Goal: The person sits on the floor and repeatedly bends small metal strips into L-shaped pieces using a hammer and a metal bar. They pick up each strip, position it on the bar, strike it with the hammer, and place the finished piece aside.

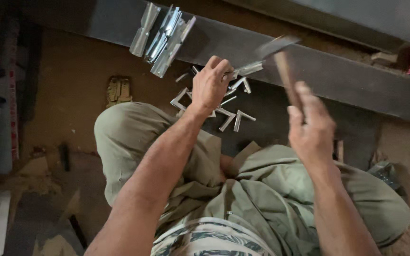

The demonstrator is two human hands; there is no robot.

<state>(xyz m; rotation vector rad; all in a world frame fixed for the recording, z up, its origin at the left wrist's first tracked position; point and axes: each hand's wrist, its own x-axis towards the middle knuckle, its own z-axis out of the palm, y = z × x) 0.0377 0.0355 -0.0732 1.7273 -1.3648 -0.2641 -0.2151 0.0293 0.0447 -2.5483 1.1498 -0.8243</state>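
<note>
Left hand (210, 85), centre frame, fingers closed on a bent metal strip (248, 69) against the dark steel beam (347, 78). Right hand (312, 125) gripping a raised hammer (281, 57), right of centre. Risk: glancing blow onto knuckles, fingers so near. Loose angle pieces (236, 118) crowding below; little clear room.

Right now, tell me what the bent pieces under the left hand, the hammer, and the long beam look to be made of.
Bent pieces: thin sheet metal, silvery and bright, with sharp folds and glints.
Hammer in the right hand: handle looks wooden, brown and matte; head blurred, grey, probably steel.
Long beam: dull dark grey with flat faces, likely steel, though unsure.
The left hand pins one piece on it.
</note>
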